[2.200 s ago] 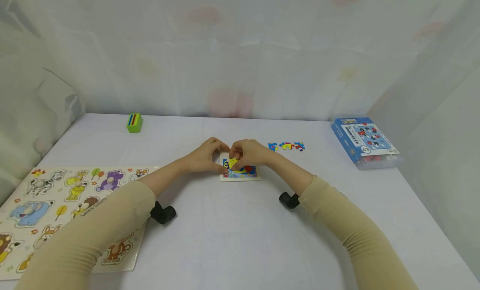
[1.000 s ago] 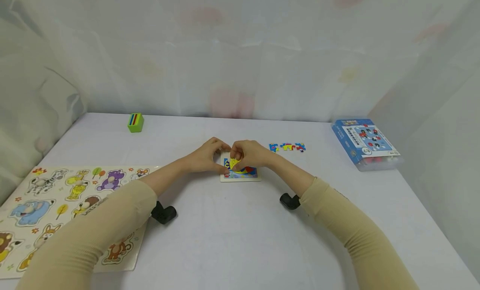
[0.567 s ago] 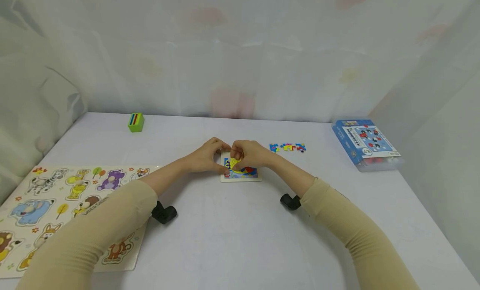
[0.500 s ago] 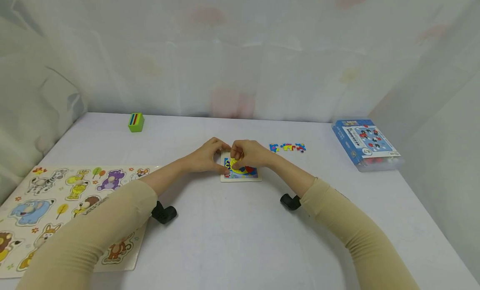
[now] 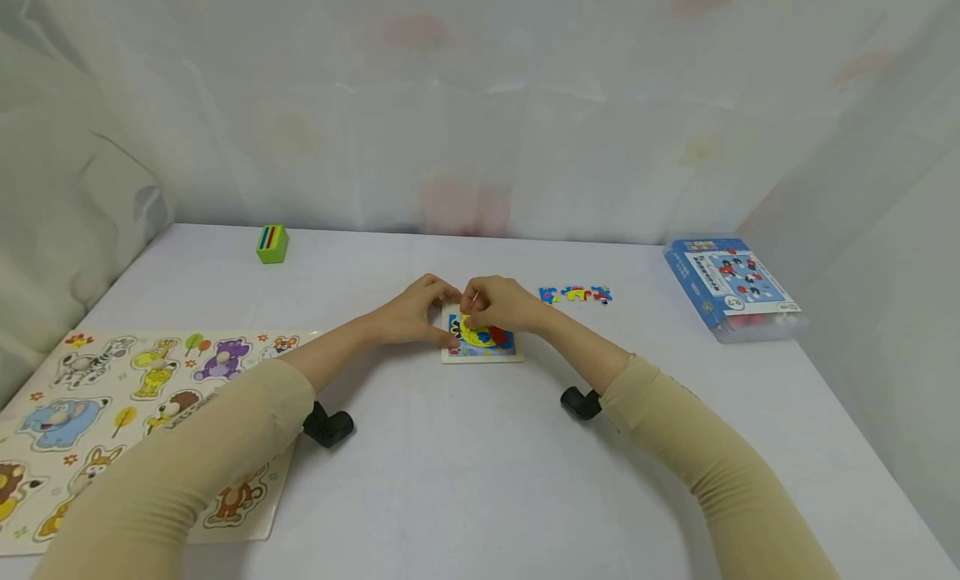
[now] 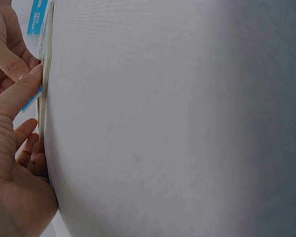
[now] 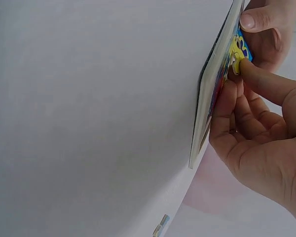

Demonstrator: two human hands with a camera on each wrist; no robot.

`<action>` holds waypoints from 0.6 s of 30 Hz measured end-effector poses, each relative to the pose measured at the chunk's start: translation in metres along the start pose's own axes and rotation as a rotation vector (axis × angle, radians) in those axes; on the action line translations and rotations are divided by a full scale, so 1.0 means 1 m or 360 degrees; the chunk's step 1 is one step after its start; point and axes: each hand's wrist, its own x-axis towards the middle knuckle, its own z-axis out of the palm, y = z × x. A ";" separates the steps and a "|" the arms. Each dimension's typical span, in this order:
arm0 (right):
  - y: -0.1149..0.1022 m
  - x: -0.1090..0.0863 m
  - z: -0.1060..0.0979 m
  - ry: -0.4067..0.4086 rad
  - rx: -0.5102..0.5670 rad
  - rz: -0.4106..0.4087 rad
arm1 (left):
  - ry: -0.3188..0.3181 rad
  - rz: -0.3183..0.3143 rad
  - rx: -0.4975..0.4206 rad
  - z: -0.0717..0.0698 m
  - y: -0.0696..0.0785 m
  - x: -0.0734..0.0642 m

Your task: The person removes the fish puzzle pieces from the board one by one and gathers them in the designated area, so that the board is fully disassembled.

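A small jigsaw board (image 5: pixel 483 361) with a pale rim and a bright yellow, red and blue picture lies mid-table. My left hand (image 5: pixel 415 315) holds its left side, thumb on the near left and fingers at the far edge. Over the board, my right hand (image 5: pixel 501 303) pinches a yellow and blue puzzle piece (image 7: pixel 237 48) between thumb and fingers. That piece stands tilted up from the board in the right wrist view. Right fingers partly cover the board's upper half. Three loose puzzle pieces (image 5: pixel 576 294) lie beyond the right hand.
A large animal puzzle board (image 5: pixel 247 513) lies at the left, partly under the left sleeve. A green block (image 5: pixel 272 245) with coloured stripes stands at the back left. At the back right sits a blue box (image 5: pixel 731 288) with a clear plastic base.
My right hand has risen slightly and its fingers have shifted, tilting the piece and showing more of the yellow and red picture. The left hand and the loose pieces stay in place.
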 end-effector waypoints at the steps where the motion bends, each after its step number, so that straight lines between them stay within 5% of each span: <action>1: 0.000 0.000 0.000 -0.0004 0.0006 0.0003 | 0.0001 -0.0001 0.0005 0.000 0.000 0.000; 18: 0.003 0.001 -0.013 -0.0023 0.0302 0.0080 | 0.0009 -0.0007 0.0022 0.000 -0.002 0.001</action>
